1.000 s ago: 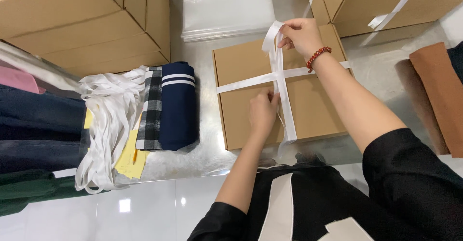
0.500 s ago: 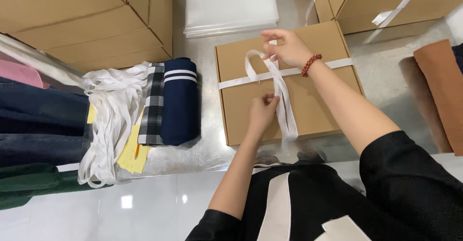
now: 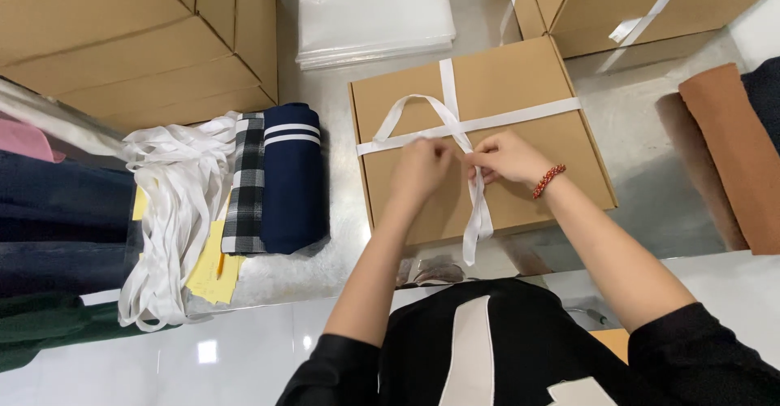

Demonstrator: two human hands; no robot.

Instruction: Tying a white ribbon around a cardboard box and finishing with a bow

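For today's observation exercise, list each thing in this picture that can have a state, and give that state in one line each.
Flat cardboard box: closed, ribbon crossed over its lid.
White ribbon: half tied, one loop up, one tail hanging over the front edge.
Left hand: pinching the ribbon at the crossing.
Right hand: gripping the ribbon.
Second box: closed, already ribboned.
Navy garment: folded.
Loose ribbons: heaped.

Brown cardboard box (image 3: 520, 89), white ribbon (image 3: 479, 211) crossed over. Navy cloth (image 3: 292, 186) with white stripes; black-white checked fabric (image 3: 244, 186). Red bead bracelet (image 3: 548, 180). Rust-brown roll (image 3: 731, 154). Grey worktop (image 3: 634, 130).
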